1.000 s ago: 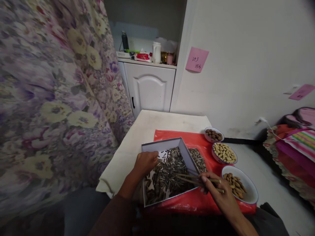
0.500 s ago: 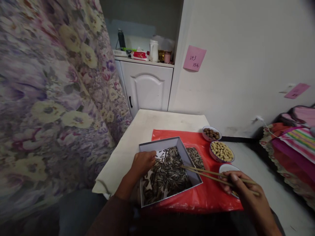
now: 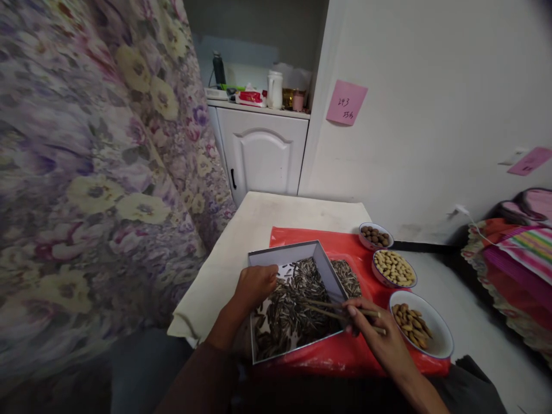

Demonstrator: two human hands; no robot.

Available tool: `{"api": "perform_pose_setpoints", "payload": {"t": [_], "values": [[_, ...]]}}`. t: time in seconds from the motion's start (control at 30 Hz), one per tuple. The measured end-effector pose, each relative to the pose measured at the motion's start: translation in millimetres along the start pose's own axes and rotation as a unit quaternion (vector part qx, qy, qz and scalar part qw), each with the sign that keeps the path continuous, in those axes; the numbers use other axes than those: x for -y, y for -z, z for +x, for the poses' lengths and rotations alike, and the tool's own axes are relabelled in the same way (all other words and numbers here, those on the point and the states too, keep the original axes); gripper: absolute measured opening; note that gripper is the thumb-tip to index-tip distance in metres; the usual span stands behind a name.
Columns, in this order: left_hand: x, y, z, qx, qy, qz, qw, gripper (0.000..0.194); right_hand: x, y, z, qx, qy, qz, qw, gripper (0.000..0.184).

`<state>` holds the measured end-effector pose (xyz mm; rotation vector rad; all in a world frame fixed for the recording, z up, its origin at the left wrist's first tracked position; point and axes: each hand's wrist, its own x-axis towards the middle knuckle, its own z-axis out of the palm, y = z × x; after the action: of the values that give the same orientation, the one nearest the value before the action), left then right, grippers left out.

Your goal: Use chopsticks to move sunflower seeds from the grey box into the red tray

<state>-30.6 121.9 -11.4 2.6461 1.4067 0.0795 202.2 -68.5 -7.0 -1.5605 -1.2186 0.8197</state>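
Observation:
An open grey-white box (image 3: 288, 253) stands tilted slightly askew in front of me, with dark striped sunflower seeds (image 3: 297, 302) spread over its floor. My left hand (image 3: 257, 284) is closed at the box's left wall, its curled fingers partly hidden. In my right hand (image 3: 373, 328) is a pair of chopsticks (image 3: 323, 307), held over the box's right wall. Their tips reach down among the seeds; whether they pinch one I cannot tell. Right of this hand, a white bowl (image 3: 440, 319) holds almonds (image 3: 411, 325).
Red plastic sheeting (image 3: 293, 234) covers part of the cream-topped table (image 3: 302, 210). More sunflower seeds (image 3: 346, 276) lie behind the box. Along the right edge stand a bowl of peanuts (image 3: 393, 267) and a bowl of round brown nuts (image 3: 375, 236). A floral curtain (image 3: 107, 190) hangs at left.
My right hand has moved left with the chopsticks, from over the almond bowl to the box's right wall, uncovering the almonds. The left hand keeps its place at the box. The view has shifted slightly.

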Motion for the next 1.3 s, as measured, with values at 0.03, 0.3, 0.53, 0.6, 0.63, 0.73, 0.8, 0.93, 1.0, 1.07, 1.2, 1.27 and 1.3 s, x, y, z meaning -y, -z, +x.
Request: {"api": "perform_pose_setpoints", "payload": {"t": [0.03,0.3,0.53,0.6,0.63,0.73,0.8,0.93,1.0,1.07,1.2,1.27,1.3], "values": [[0,-0.1,0,0.0,0.001,-0.001,1.0,0.018,-1,1,0,0.0,0.001,-0.002,1.0,0.032],[-1,1.0,0,0.002,0.001,0.001,1.0,0.017,-6,2,-3,-0.007,-0.004,-0.001,1.0,0.032],[0,1.2,0,0.001,-0.002,0.005,1.0,0.017,-5,-1,-1,-0.006,-0.007,-0.001,1.0,0.035],[0,0.6,0,-0.001,-0.001,0.006,1.0,0.018,-4,0,-1,-0.02,-0.012,0.006,1.0,0.036],[0,0.4,0,-0.002,0.0,0.006,1.0,0.018,-3,1,-2,-0.026,-0.013,0.011,1.0,0.036],[-1,0.6,0,-0.003,0.001,0.007,1.0,0.02,1,6,-4,-0.046,-0.015,0.03,0.998,0.037],[-1,1.2,0,-0.002,0.0,0.008,1.0,0.02,3,15,-6,-0.062,-0.021,0.04,0.997,0.036],[-1,2.1,0,-0.001,-0.002,0.011,1.0,0.02,3,44,-15,-0.144,-0.043,0.063,0.987,0.037],[-1,2.2,0,0.0,-0.003,0.011,1.0,0.02,1,63,-22,-0.204,-0.059,0.093,0.973,0.038],[-1,2.3,0,0.0,-0.004,0.011,1.0,0.019,-2,81,-29,-0.25,-0.075,0.124,0.957,0.038],[-1,3.0,0,0.002,-0.006,0.012,1.0,0.02,-11,106,-42,-0.325,-0.086,0.135,0.932,0.036],[-1,3.4,1,0.002,-0.004,0.013,1.0,0.02,-15,111,-44,-0.334,-0.087,0.139,0.928,0.037],[-1,3.4,1,0.002,-0.003,0.013,1.0,0.02,-16,112,-44,-0.335,-0.086,0.139,0.928,0.037]]}}
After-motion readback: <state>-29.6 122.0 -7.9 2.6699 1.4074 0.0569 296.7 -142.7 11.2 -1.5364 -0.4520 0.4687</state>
